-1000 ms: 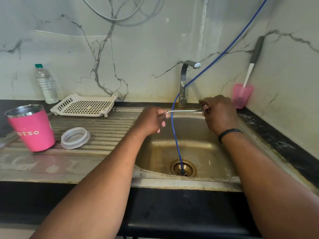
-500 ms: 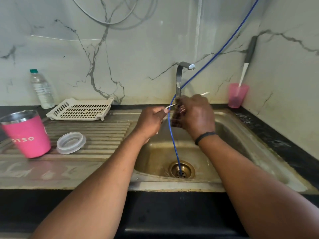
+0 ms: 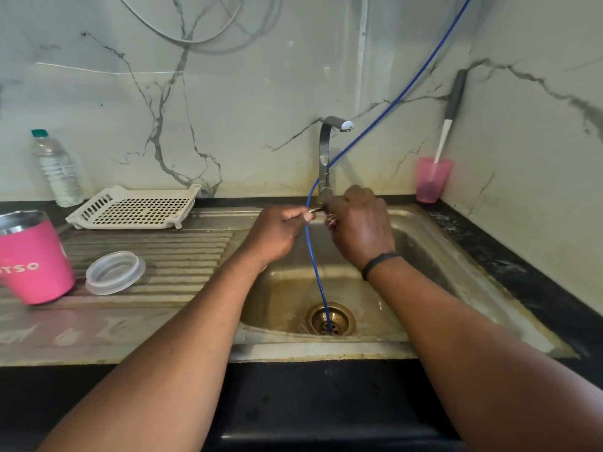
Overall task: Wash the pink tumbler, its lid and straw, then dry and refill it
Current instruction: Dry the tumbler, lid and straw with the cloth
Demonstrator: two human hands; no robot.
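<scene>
Both hands are working the straw (image 3: 316, 210) at frame centre.
Your left hand (image 3: 277, 233) is pinching its end; your right hand (image 3: 359, 223) is curling around the rest, which is lying sideways.

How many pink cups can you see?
2. The pink tumbler stands on the draining board at far left, partly cut off by the picture's edge. A small pink cup sits in the back right corner, holding a brush.

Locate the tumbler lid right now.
The lid lies flat on the ribbed draining board, left of the sink basin, just right of the pink tumbler, in front of the white rack.
</scene>
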